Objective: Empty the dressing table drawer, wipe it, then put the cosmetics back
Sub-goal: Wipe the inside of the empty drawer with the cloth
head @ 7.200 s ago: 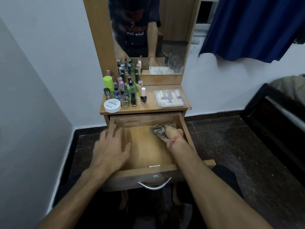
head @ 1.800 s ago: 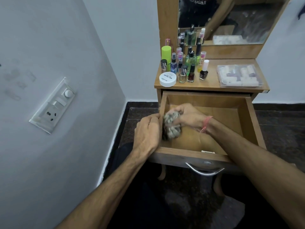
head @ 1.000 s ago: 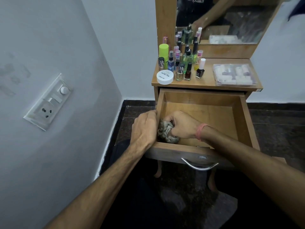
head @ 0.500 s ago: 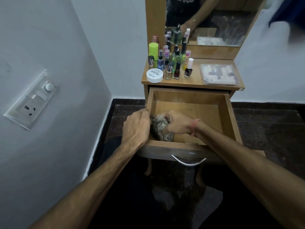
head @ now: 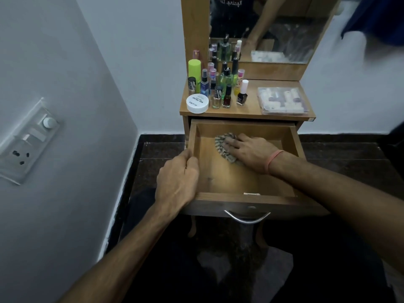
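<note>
Wiping step: right hand (head: 249,153), fingers flat and spread, presses the patterned cloth (head: 223,146) onto the floor of the open drawer (head: 229,178); left hand (head: 178,182) clasps its left wall. Cosmetics (head: 218,88) wait on the tabletop; returning them follows.

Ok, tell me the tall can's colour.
Lime green can, clearest in the head view.

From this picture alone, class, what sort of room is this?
Probably a bedroom corner: a wooden dressing table with a mirror, nail polish bottles on top, and its drawer pulled open.
</note>
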Available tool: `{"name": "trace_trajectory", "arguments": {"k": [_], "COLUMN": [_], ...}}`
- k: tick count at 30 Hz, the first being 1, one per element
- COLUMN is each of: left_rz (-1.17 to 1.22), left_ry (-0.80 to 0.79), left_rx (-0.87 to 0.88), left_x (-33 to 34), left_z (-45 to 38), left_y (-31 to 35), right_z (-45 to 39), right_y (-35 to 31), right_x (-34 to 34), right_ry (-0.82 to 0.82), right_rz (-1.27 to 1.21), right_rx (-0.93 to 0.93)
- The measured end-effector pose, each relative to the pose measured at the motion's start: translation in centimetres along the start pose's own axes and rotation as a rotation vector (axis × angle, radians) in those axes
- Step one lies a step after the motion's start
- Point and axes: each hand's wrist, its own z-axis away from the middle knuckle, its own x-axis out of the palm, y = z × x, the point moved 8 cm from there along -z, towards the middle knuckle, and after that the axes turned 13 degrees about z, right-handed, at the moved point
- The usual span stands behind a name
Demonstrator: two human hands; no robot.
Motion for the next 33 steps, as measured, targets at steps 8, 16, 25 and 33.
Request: {"name": "trace_trajectory", "arguments": {"k": [8, 16, 25, 33], "left_rz": [-0.057, -0.126, -0.141, -0.301], "left_ry": [-0.050, -0.055, -0.037, -0.198], "left_rx": [0.029, 0.005, 0.017, 0.117], "left_x": [0.6, 0.6, 0.3, 1.9], "left_z": [0.2, 0.2, 0.6, 0.8], "left_y": [0.3, 0.4, 0.7, 2.3], "right_z": [2.5, -2.6, -1.9, 7.0], "right_y": [2.0, -0.2, -2.7, -1.5], "right_x": [2.4, -1.4, -2.3, 0.1], "right_ry": [-0.003, 0.168, 0.123, -0.074], "right_rz": [0.020, -0.409, -0.497, -1.527], "right_rx": [0.173, 0.185, 0.109, 0.130]}}
